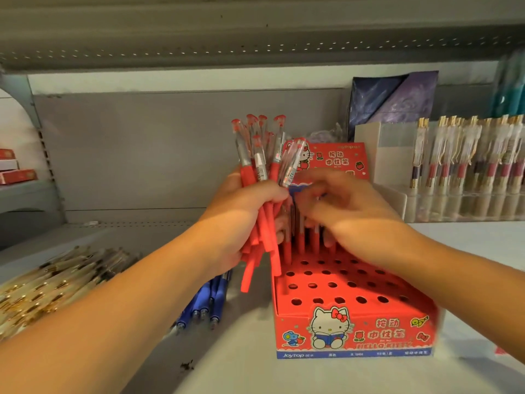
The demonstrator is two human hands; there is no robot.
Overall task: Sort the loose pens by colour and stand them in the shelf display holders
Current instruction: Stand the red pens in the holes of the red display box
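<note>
My left hand (241, 214) grips a bunch of red pens (257, 166), held upright just left of the red display holder (352, 328). The holder's top is a stepped card with rows of round holes. A few red pens (287, 251) stand in its back row, partly hidden by my right hand (343, 211). That hand hovers over the back row, blurred, fingers curled around the top of a standing pen. Loose blue pens (207, 305) lie on the shelf under my left forearm.
A heap of gold-trimmed clear pens (48, 285) lies at the left on the grey shelf (170, 365). Clear acrylic holders with gold-clipped pens (466, 157) stand at the back right. Red boxes (14, 169) sit on a neighbouring shelf at far left.
</note>
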